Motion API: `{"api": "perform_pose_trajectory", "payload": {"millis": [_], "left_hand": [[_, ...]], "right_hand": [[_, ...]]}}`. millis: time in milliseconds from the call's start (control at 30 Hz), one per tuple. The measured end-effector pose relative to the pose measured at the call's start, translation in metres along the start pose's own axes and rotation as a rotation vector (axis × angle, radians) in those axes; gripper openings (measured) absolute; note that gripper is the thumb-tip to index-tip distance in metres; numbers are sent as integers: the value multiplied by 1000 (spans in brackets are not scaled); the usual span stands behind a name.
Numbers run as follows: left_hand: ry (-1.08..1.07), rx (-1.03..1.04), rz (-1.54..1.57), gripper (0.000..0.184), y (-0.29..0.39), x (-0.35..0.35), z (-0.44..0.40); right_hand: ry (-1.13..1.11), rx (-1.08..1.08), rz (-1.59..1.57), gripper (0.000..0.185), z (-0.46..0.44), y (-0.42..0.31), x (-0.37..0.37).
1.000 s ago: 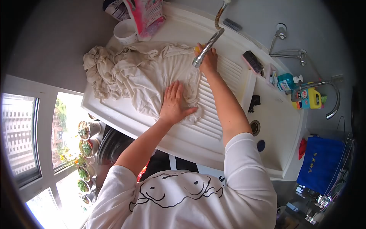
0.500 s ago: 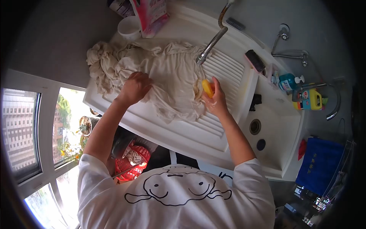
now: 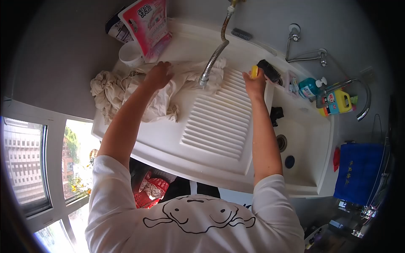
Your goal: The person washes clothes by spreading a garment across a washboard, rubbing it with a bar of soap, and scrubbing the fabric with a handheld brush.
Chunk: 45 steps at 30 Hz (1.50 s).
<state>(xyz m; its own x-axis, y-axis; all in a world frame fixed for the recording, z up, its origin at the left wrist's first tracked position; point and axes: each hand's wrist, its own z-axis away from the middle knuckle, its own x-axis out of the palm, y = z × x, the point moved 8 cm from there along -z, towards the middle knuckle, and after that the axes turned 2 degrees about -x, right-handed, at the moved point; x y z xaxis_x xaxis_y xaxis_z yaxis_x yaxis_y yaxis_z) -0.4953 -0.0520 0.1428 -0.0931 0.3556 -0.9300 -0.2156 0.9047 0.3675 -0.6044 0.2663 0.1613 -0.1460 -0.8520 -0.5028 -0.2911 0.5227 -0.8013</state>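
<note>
A wet off-white cloth garment point(image 3: 154, 103) lies bunched over the left part of the white washboard sink point(image 3: 206, 166), its thin far edge reaching under the metal spout. My left hand point(image 3: 159, 76) is closed on the cloth's upper part, fingers curled. My right hand point(image 3: 255, 86) grips a yellow bar, apparently soap point(image 3: 254, 71), at the right rim of the washboard point(image 3: 217, 126). Just beyond that hand lies a black-bristled brush point(image 3: 270, 71). The flexible metal spout point(image 3: 216, 55) hangs between my hands.
A white tub point(image 3: 130, 54) and a pink detergent bag point(image 3: 147, 27) stand back left. Along the right ledge are a blue-green pump bottle point(image 3: 311, 87) and a yellow bottle point(image 3: 337, 103). The deep basin point(image 3: 301, 143) is right of the washboard. A window point(image 3: 25, 160) is at left.
The cloth has been pulled back and left, baring most of the washboard ridges. My right hand has moved away from the cloth toward the brush with the yellow soap. My left hand has moved farther back.
</note>
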Motion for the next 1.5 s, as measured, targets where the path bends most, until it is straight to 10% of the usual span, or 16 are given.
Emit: {"api": "perform_pose_trajectory", "payload": {"millis": [200, 367, 567, 767, 867, 967, 1100, 1167, 1367, 1500], "left_hand": [[143, 205, -283, 87, 62, -1, 75], [20, 196, -154, 49, 34, 35, 103], [439, 102, 237, 18, 10, -92, 100], [-849, 102, 258, 22, 68, 8, 173], [-1031, 109, 307, 24, 91, 23, 176], [-263, 374, 160, 27, 122, 9, 118], [18, 524, -179, 47, 123, 68, 91], [-208, 359, -195, 53, 100, 83, 94], [-87, 344, -95, 54, 94, 70, 110], [-66, 354, -160, 52, 92, 71, 108]], "right_hand": [[-178, 119, 78, 38, 51, -14, 51], [-182, 248, 165, 30, 21, -21, 99], [-421, 514, -858, 10, 8, -54, 56], [-469, 629, -572, 10, 26, 14, 35], [-341, 486, -130, 20, 31, 21, 12], [-75, 136, 277, 32, 42, 16, -23], [-230, -305, 208, 50, 110, -59, 34], [-434, -771, 144, 45, 166, -101, 63], [-294, -415, 503, 36, 66, -38, 88], [-430, -555, 339, 44, 177, -89, 93]]}}
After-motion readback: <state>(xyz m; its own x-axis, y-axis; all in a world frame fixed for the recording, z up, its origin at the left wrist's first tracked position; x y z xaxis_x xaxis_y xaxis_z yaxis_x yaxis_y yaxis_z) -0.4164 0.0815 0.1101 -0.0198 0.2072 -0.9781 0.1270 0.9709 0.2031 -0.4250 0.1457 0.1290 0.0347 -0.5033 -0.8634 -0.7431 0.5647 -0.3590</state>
